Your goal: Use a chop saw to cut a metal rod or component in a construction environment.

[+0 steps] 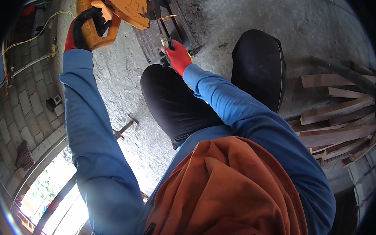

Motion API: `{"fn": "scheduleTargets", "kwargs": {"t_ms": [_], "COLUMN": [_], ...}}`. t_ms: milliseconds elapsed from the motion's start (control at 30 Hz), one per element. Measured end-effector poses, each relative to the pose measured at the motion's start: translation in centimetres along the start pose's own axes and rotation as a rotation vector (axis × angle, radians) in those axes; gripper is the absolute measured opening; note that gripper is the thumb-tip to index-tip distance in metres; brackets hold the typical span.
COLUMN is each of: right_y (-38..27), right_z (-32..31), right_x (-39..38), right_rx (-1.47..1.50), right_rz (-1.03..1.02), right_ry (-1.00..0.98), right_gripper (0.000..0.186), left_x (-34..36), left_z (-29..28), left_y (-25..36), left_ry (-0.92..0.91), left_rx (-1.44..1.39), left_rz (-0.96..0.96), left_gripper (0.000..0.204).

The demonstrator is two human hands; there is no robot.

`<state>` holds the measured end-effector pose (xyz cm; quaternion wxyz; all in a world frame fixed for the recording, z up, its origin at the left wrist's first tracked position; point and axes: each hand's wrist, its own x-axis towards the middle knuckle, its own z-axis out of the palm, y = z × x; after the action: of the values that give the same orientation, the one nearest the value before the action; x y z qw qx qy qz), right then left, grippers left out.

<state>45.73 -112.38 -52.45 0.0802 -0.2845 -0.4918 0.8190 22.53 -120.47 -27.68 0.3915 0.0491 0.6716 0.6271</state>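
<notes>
Orange cloth garment [226,192] fills the lower centre, nearest the lens; blue sleeves rise from it toward the top edge; left hand [83,29], in a red-and-black glove, has its fingers [100,22] closed round the handle of the orange chop saw [118,10] at the upper left; right hand [176,54], gloved alike, has its fingers pinched on a thin metal strip [164,35] lying on the saw's dark base plate [166,33]; rough grey concrete floor [123,95] lies beneath; cut timber offcuts [337,126] are stacked well apart at the right.
</notes>
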Motion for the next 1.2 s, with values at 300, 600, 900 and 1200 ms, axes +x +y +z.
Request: {"fn": "scheduleTargets", "kwargs": {"t_ms": [300, 600, 900, 1200], "right_y": [0.2, -0.8, -0.5, -0.8], "right_z": [1.3, 2.0, 1.6, 1.0], "right_x": [3.5, 5.5, 3.7, -2.0], "right_rx": [-0.003, 0.060, 0.101, 0.072], "right_rz": [-0.024, -0.042, -0.060, 0.068], "right_ry": [0.022, 0.040, 0.026, -0.002], "right_gripper": [0.024, 0.021, 0.022, 0.020], "left_x": [0.0, -0.9, -0.7, -0.5], "left_z": [-0.5, 1.6, 1.8, 0.3], "left_y": [-0.2, -0.2, -0.3, -0.3], "left_ry": [0.149, 0.180, 0.159, 0.128], "left_rx": [0.082, 0.068, 0.046, 0.003], "left_rz": [0.034, 0.063, 0.078, 0.040], "left_gripper": [0.036, 0.041, 0.038, 0.034]}}
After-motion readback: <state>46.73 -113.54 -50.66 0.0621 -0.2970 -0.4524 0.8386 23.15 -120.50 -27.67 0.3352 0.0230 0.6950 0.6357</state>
